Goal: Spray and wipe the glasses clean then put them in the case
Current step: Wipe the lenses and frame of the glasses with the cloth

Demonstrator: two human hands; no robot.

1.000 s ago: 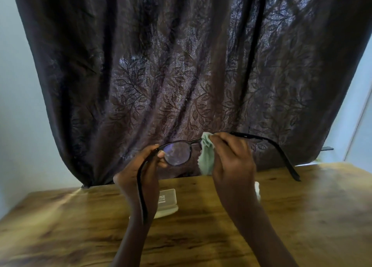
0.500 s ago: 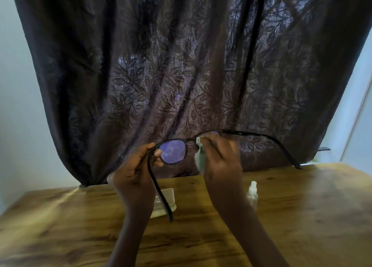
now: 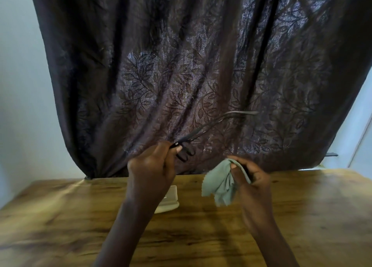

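My left hand (image 3: 150, 172) pinches the black glasses (image 3: 182, 153) at a hinge, above the table's far side. The frame is turned nearly edge-on, and one temple arm (image 3: 227, 116) sticks up to the right against the curtain. My right hand (image 3: 251, 178) holds a crumpled pale green cloth (image 3: 219, 184), which hangs down to the left of its fingers. A dark strip runs between those fingers; I cannot tell whether it is the other temple arm. The white case (image 3: 171, 199) lies on the table, partly hidden behind my left wrist. No spray bottle shows.
The wooden table (image 3: 312, 216) runs across the lower half of the view. A dark leaf-patterned curtain (image 3: 191, 65) hangs right behind its far edge, with pale wall on both sides.
The cloth has come off the lens and dropped down to the right with my right hand. The glasses have turned edge-on in my left hand. The spray bottle is now hidden.
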